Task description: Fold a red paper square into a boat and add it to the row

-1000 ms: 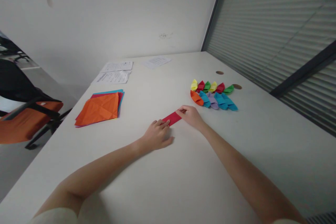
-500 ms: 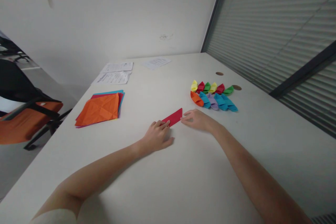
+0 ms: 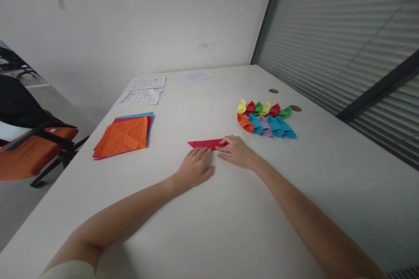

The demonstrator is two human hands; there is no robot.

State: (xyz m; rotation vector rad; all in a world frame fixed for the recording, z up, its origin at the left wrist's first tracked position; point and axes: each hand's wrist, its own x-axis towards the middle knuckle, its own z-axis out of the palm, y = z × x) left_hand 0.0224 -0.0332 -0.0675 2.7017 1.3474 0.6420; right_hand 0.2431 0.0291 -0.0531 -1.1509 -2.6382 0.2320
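Observation:
A folded strip of red paper point(image 3: 204, 143), pointed at its left end, lies flat on the white table. Along its lower edge rest the fingertips of my left hand point(image 3: 195, 168), with the fingers flat and the thumb held out to the side. My right hand point(image 3: 238, 152) reaches over the strip's right end from the right; its fingers are stretched and spread on the paper and beside it, covering that end. Neither hand is wrapped around the strip.
Several folded paper pieces point(image 3: 266, 126) stand in two rows at the right. A stack of coloured paper sheets, orange sheet point(image 3: 126, 135) on top, lies at the left. Printed papers point(image 3: 144, 96) lie farther back. Blinds point(image 3: 340, 43) flank the right side; an orange chair point(image 3: 36, 146) stands left.
The red strip has turned from slanting up to the right to nearly level, its left point now showing. My right hand has moved left onto its right end; my left hand barely shifted.

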